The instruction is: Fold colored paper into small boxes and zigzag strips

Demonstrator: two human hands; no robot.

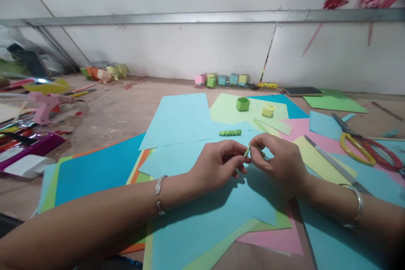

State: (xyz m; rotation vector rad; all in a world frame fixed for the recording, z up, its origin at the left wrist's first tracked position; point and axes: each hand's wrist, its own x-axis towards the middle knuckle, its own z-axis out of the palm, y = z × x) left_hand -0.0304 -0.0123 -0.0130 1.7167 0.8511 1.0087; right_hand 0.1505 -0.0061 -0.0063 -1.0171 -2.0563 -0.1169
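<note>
Above the light blue paper (190, 202), my left hand (218, 162) and my right hand (276, 164) meet fingertip to fingertip. Both pinch a small green paper strip (247, 151), mostly covered by the fingers. Just beyond them lies a zigzag-folded green paper strip (230, 133). Farther back, on pale green paper (221, 107), stand an open green paper box shape (242, 104) and a small yellow paper cube (268, 111). A loose pale green strip (274, 126) rests behind my right hand.
Scissors (367, 143) with yellow and red handles and a metal ruler (335, 162) lie at the right. A phone (303, 91) and several small paper cubes (222, 79) are near the wall. A pink glue gun (45, 107) and a purple tool (34, 147) sit left.
</note>
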